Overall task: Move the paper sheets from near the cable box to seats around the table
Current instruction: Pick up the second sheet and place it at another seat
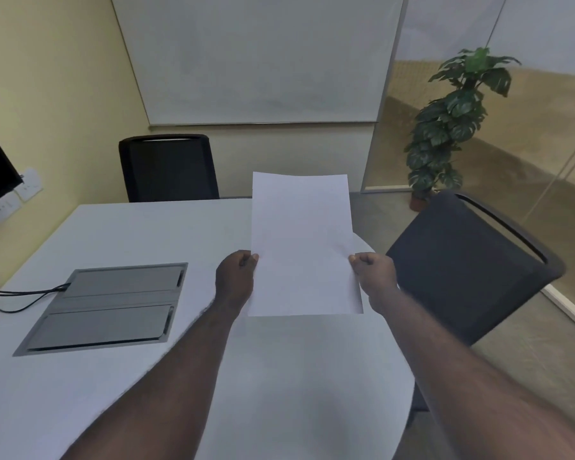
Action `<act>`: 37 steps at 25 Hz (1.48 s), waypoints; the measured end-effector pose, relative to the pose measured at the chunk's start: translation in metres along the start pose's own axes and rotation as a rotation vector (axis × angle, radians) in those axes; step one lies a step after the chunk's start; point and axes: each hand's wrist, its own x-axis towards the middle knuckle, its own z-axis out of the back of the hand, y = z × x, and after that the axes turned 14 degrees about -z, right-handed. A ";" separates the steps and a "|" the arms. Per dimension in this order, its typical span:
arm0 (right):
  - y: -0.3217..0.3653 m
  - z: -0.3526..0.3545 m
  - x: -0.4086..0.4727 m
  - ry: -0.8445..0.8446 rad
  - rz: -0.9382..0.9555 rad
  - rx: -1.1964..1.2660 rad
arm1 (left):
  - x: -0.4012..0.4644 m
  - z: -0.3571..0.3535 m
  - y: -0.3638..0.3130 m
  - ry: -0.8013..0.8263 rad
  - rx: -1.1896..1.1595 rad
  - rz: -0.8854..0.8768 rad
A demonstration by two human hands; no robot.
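Blank white paper sheet (302, 240) held up off the white table (120, 234), right of centre, long edges running near to far. Left hand (235, 277) pinched shut on its left edge, right hand (374, 273) pinched shut on its right edge, both low on the sheet, thumbs on the upper face. A second corner of paper peeking out behind the right edge, just above the right hand; cannot tell whether more than one sheet. Grey cable box (107, 307) set flush in the table to the left, lids closed, well apart from the paper, black cable (24, 293) entering at its far left corner. Black chair (168, 167) at the far end, dark chair (462, 260) at the right side just beside the right hand. Potted plant (455, 117) far right on the floor, whiteboard (259, 58) on the far wall.
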 end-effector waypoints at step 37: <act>-0.017 0.391 0.180 -0.238 -0.015 0.182 | -0.017 -0.413 -0.151 0.289 -0.148 -0.083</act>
